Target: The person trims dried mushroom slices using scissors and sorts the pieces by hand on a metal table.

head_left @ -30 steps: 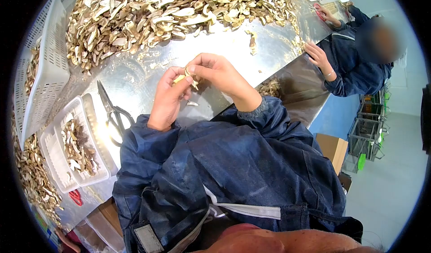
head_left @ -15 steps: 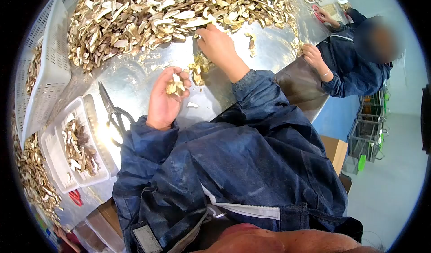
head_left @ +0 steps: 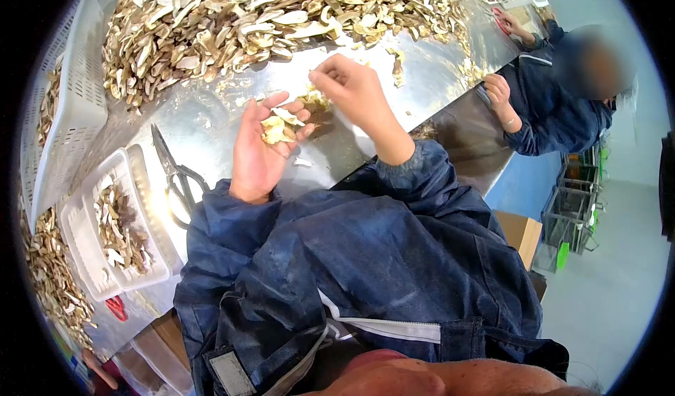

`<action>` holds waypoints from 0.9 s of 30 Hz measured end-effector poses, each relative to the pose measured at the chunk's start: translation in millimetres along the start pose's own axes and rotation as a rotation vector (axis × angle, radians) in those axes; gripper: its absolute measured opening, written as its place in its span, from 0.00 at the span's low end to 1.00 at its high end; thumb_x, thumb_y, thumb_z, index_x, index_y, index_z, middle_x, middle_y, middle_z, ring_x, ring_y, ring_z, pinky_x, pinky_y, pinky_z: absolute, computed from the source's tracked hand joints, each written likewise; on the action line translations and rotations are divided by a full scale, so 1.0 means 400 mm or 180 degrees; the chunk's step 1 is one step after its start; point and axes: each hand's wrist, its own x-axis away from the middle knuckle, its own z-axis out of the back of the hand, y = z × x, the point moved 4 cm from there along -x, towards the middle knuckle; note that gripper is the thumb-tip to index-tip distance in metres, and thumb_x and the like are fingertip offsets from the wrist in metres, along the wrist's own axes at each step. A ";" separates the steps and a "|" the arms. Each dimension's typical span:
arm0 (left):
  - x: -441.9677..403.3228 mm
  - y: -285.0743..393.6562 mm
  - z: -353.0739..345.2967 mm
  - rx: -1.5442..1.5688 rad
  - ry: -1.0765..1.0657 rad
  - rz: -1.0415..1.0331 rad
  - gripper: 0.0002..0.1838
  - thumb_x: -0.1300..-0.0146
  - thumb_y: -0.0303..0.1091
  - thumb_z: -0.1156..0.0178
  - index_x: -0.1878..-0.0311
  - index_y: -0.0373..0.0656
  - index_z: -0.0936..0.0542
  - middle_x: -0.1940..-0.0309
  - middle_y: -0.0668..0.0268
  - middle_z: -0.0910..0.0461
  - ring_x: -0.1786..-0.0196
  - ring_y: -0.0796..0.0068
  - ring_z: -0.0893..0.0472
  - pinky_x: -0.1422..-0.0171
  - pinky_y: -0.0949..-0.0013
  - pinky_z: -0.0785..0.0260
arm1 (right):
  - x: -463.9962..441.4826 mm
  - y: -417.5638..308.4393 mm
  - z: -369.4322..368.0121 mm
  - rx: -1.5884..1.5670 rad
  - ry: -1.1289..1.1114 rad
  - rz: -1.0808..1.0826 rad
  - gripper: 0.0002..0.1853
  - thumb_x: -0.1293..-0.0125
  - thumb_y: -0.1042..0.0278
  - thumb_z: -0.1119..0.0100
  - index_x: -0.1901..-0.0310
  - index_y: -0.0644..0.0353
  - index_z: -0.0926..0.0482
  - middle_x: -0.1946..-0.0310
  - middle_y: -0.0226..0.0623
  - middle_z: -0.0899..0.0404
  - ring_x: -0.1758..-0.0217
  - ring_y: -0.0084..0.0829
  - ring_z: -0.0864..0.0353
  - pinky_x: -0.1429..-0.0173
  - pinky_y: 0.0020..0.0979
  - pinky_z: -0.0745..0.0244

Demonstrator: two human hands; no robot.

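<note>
My left hand is palm up with its fingers partly curled, cradling a few pale yellow dried mushroom slices. To its right, my right hand hovers with thumb and fingers drawn together; I cannot make out anything between the fingertips. Beneath it, a small heap of yellowish slices is partly hidden on the metal table. A large pile of dried mushroom slices spreads beyond both hands.
Black-handled scissors lie left of my left hand. Farther left are a white tray with slices, a perforated white crate and red-handled scissors. On the right, a co-worker in dark blue sits by the table, near red scissors.
My right hand has drawn back from the pile's edge toward me. My left hand has opened somewhat, showing more slices on its palm. The co-worker's nearer hand has pulled back from the table.
</note>
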 end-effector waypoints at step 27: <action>0.010 -0.005 0.022 -0.0083 0.0114 0.0169 0.08 0.21 0.37 0.48 0.51 0.43 0.25 0.59 0.63 0.20 0.59 0.72 0.19 0.64 0.74 0.25 | -0.066 0.091 0.026 0.1854 0.0649 0.0426 0.18 0.34 0.51 0.33 0.63 0.61 0.14 0.68 0.43 0.17 0.66 0.46 0.17 0.61 0.43 0.23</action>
